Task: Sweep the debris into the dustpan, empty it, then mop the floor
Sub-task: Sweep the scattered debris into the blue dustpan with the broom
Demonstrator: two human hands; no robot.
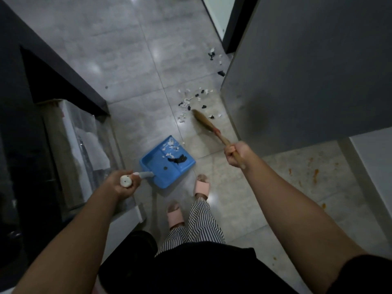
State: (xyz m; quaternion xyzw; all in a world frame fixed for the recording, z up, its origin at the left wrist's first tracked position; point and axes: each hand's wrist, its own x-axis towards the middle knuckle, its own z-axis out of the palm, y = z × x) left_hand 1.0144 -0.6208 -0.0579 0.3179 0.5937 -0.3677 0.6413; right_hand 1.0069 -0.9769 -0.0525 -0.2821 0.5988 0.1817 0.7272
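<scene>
1. Floor (pixel 131 60), orange stains (pixel 314 174) right of the right hand (pixel 234 154).
2. Blue dustpan (pixel 152 166) just ahead of the left hand (pixel 122 184), which is wrapped round its handle; some scraps (pixel 171 148) inside.
3. Broom (pixel 206 124): right hand fisted round the stick, bristles on the floor ahead.
4. Debris (pixel 191 100) scattered by the bristles, more farther out.

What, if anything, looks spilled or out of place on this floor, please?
White and black debris lies scattered beside the grey cabinet, just beyond the broom, with a second cluster farther off. Orange splatters stain the tiles on the right. Some scraps sit in the blue dustpan.
</scene>
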